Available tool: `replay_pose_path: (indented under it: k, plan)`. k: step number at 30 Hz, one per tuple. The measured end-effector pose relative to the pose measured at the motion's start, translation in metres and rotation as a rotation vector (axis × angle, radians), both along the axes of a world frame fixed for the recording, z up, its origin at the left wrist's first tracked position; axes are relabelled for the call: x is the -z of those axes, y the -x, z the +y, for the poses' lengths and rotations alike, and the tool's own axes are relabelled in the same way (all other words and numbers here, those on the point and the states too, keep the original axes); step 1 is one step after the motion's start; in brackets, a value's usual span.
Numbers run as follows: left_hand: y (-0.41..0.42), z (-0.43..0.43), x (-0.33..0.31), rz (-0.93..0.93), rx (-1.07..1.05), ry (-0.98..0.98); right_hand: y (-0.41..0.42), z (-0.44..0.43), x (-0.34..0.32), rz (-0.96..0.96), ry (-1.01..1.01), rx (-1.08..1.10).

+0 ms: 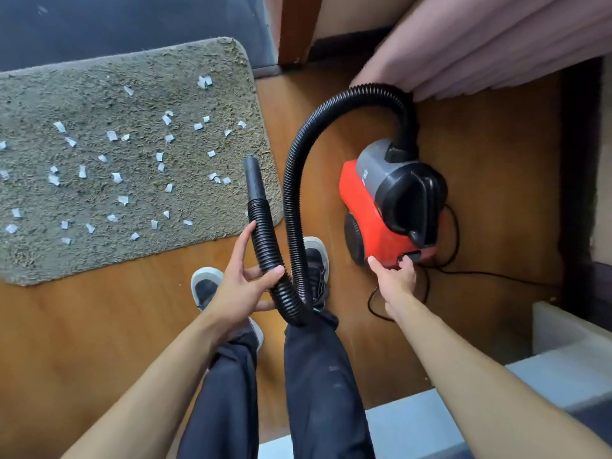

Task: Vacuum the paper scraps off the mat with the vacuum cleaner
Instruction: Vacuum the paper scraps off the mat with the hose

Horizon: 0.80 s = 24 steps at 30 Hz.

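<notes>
A shaggy grey-green mat (pixel 39 260) lies on the wooden floor at the left, with several white paper scraps (pixel 112 135) scattered over it. A red and black vacuum cleaner (pixel 394 200) stands on the floor to the right of the mat. Its black ribbed hose (pixel 298 180) loops up from the body and back down to my left hand (pixel 246 281), which grips it just behind the smooth black nozzle (pixel 254 178). The nozzle tip hovers over the mat's right edge. My right hand (pixel 395 276) touches the black switch (pixel 410 257) at the vacuum's near end, fingers curled on it.
My two feet in grey shoes (pixel 205 286) stand between the mat and the vacuum. A black power cord (pixel 480 273) trails across the floor to the right. Pink curtain folds (pixel 496 44) hang at the top right. A white and pale blue ledge (pixel 563 342) sits at the lower right.
</notes>
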<state>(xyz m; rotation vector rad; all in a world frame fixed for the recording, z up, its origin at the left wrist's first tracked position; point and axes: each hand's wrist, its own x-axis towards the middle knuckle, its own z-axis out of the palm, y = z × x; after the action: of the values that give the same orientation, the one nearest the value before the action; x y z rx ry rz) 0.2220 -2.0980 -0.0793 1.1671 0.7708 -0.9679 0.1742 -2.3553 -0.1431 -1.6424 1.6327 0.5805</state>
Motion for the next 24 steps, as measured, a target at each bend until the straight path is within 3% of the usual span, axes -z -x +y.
replay_pose_path:
  k: [16, 24]
  plan:
    - [0.000, -0.013, 0.021, 0.027, -0.001, -0.016, -0.025, -0.002, 0.035, 0.060, 0.152, 0.128]
    - [0.008, -0.019, 0.026, 0.018, 0.006, -0.023, -0.023, -0.002, 0.034, 0.154, 0.103, 0.029]
